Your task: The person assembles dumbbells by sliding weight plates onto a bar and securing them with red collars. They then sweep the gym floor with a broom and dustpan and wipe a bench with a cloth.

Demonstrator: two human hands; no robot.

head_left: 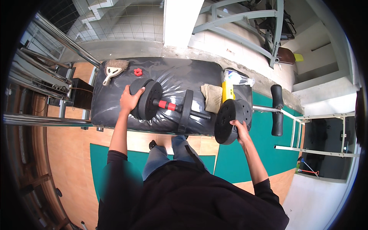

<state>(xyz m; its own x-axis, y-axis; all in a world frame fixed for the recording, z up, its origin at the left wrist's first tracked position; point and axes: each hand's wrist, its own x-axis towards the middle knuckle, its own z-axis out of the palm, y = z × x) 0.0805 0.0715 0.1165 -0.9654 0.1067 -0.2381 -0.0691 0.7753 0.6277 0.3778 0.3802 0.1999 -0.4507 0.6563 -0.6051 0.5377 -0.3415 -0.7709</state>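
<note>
A dumbbell lies on a black padded bench (180,73), its bar (166,105) having a red and black grip and a bare threaded right end. My left hand (130,99) grips the black weight plates (150,100) on the bar's left end. Another plate (186,111), seen nearly edge-on, sits on the bar right of the grip. In my right hand (240,130) is a thick black weight plate (229,122) with small holes, held apart from the threaded end at the bench's near right. A red star-shaped collar nut (138,71) lies behind the left plates.
On the bench are a white-handled brush (111,73) at the far left, a beige cloth (212,97), a yellow bottle (227,91) and clear plastic packaging (239,78) at right. Chrome rails (69,40) flank the left; foam rollers (276,109) stand right. Green mats (264,153) cover floor.
</note>
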